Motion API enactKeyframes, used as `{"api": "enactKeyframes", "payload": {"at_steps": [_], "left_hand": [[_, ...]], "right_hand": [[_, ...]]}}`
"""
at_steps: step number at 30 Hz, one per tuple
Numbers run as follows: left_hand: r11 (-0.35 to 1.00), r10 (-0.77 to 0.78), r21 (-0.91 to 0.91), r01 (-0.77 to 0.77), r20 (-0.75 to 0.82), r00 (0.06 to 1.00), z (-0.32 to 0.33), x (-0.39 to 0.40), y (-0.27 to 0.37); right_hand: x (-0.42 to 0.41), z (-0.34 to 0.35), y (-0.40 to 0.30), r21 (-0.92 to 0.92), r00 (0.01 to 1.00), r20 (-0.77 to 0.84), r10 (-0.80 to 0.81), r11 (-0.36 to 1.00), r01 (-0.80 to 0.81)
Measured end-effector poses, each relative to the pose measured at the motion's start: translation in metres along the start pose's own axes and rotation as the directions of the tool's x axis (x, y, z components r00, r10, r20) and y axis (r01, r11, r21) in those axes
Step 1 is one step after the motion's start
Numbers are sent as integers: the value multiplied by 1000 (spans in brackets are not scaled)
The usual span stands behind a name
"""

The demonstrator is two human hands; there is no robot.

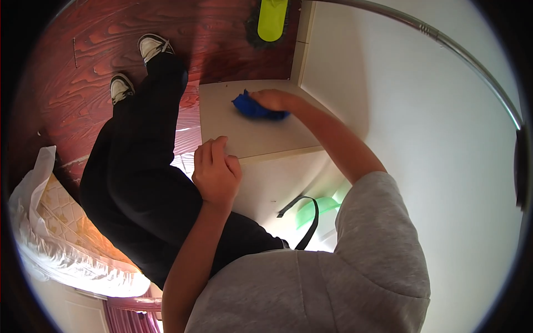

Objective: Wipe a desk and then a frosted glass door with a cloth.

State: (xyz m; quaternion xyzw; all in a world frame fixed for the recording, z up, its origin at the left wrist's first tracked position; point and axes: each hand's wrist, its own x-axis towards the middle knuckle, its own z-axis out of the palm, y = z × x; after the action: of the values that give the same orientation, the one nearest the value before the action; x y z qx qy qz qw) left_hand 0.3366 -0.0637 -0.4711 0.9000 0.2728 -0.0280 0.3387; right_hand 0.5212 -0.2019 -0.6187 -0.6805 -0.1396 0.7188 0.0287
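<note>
My right hand (272, 100) presses a crumpled blue cloth (256, 109) against the flat top of a white board or low cabinet (266, 137). The fingers rest over the cloth, and its far edge sticks out to the left of them. My left hand (216, 172) hangs by the near left edge of that white top. Its fingers are curled in and I see nothing in them, though the palm is mostly hidden. Whether this hand touches the edge I cannot tell.
White wall (416, 137) rises on the right, with a metal tube (416, 27) along it. A lime-green brush or mop head (272, 21) lies on the red wood floor (104, 50). A plastic-wrapped mattress (62, 200) is at left. A black strap (314, 222) hangs near a green plastic item (310, 212).
</note>
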Motion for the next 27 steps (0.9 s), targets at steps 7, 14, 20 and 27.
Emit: {"api": "enactKeyframes", "payload": {"at_steps": [7, 14, 20, 27], "left_hand": [[993, -41, -113, 44, 26, 999, 6, 6, 11], [982, -107, -143, 121, 104, 989, -3, 4, 11], [981, -137, -134, 141, 36, 990, -5, 0, 1], [977, -127, -174, 126, 8, 992, -2, 3, 4]], "right_hand": [[106, -5, 85, -90, 997, -76, -15, 996, 8], [181, -1, 111, -312, 956, -263, 130, 926, -212], [141, 14, 65, -446, 978, -151, 143, 873, -197], [-117, -19, -8, -391, 982, 141, -125, 904, 172]]}}
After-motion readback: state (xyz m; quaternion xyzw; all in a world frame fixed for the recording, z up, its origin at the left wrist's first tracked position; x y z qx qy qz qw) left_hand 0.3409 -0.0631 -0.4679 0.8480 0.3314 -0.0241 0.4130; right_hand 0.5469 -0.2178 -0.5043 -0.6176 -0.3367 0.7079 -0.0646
